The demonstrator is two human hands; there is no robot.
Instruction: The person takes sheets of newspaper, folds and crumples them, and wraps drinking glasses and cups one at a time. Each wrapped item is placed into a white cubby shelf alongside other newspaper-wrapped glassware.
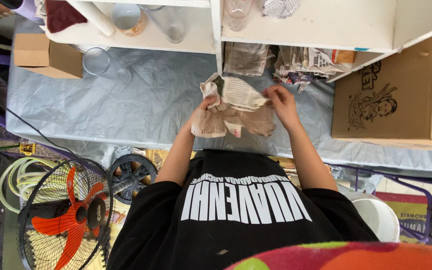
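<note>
Together, left hand (205, 106) and right hand (282, 102) grasp crumpled newspaper (236, 107).

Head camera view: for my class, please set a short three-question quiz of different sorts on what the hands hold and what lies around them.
1. True or false: both hands grip the crumpled sheet of printed newspaper.
2. Which stands at lower left? A) the orange-bladed wire-caged fan B) a blue bucket C) a wooden stool
3. Fill in: the table is covered by a grey ____ sheet.

Key
1. True: the left hand and the right hand both hold it, above the table.
2. A.
3. Plastic; a clear drinking glass stands on it by the white shelf unit.
</note>
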